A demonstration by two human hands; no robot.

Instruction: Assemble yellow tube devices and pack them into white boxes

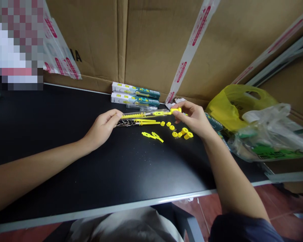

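Observation:
A clear tube with yellow and metal parts inside [141,115] is held level above the black table. My left hand [105,127] is closed on its left end. At the other end, my right hand [190,117] pinches a yellow cap [175,110], which touches or sits very near the tube's end. Below the tube lie yellow rods [150,123] and metal hooks [125,123]. Several small yellow rings [171,127] and yellow caps [188,135] are scattered near my right hand. Two flat yellow pieces [153,136] lie closer to me.
Two printed boxes [135,99] lie at the back against large cardboard [154,43], with clear tubes [142,107] in front. On the right are a yellow bag [227,107] and a clear plastic bag [275,141]. The table's pale front edge [131,206] runs near my lap.

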